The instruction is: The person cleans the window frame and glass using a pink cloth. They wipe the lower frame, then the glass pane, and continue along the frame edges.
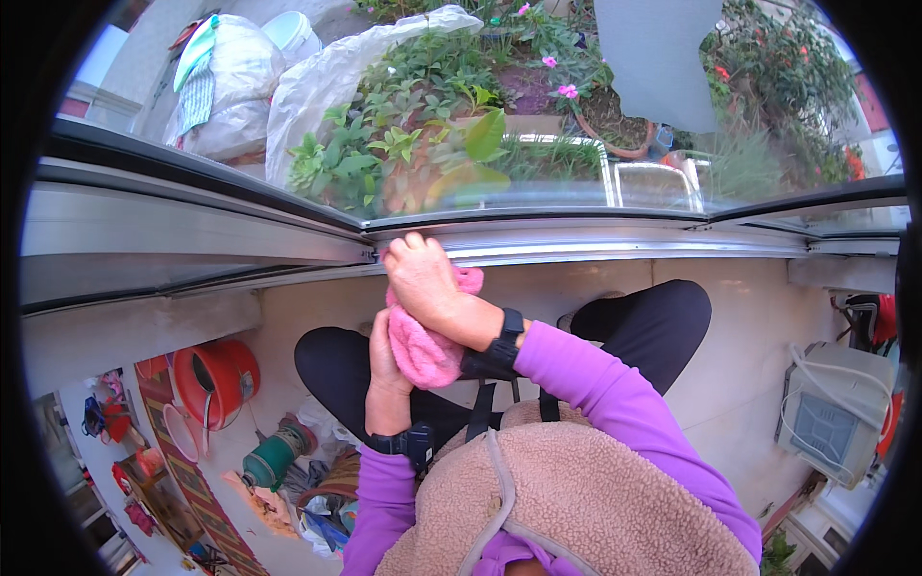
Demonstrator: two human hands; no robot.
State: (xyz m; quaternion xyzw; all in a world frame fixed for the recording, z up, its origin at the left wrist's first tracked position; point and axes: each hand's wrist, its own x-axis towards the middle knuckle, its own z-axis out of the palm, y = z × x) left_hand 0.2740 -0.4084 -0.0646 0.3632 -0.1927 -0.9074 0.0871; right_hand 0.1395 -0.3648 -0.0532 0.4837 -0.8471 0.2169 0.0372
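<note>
A fluffy pink cloth (423, 353) hangs bunched between my two hands, just in front of the aluminium window track (557, 248). My right hand (423, 276) is closed over the cloth's upper part, its curled knuckles right at the track beside the end of the left sliding window frame (211, 230). Lower down, my left hand (386, 370) grips the cloth from its left side; part of its fingers is hidden behind the fabric. Black bands circle both wrists below the purple sleeves.
Beyond the glass grow green plants (432, 106) with pink flowers, beside a white sack (230, 86). On the floor at left stand a red bucket (216, 384) and a green canister (269, 461). A beige box-shaped appliance (836, 413) with a hose is at right.
</note>
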